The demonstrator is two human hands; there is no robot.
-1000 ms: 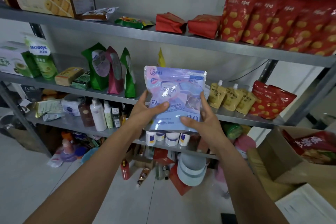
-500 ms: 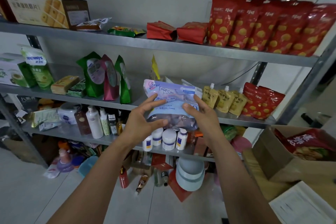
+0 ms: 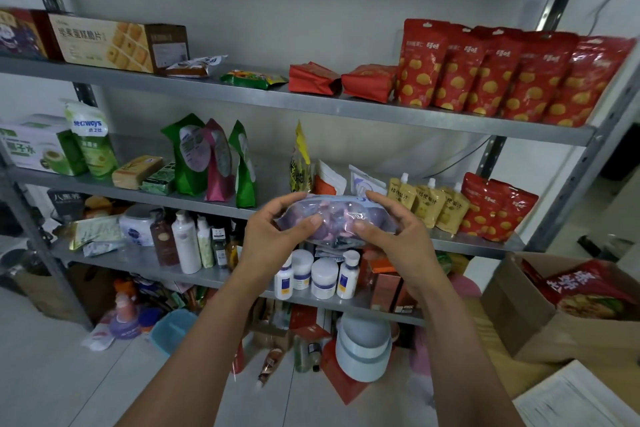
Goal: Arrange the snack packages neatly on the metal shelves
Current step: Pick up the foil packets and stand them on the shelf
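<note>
Two hands hold one pale purple snack package [image 3: 341,218] between them. The left hand [image 3: 273,236] grips its left end and the right hand [image 3: 398,236] grips its right end, each with the thumb on the near side and the fingers curled over the top. The package lies almost flat, with its long side running from 9 to 3 o'clock, at the front edge of the middle metal shelf [image 3: 467,243]. I cannot tell if it touches the shelf. On this same shelf, three yellow spout pouches [image 3: 429,201] stand at 3 o'clock from the package, just beside the right hand. The green and pink pouches [image 3: 214,159] stand upright at 10 o'clock. At 6 o'clock, one shelf lower, some white bottles [image 3: 322,277] stand close together. At 1 o'clock, on the upper shelf, a row of red pouches [image 3: 502,76] stands upright. A cardboard box [image 3: 519,315] sits at 4 o'clock, on the floor.
</note>
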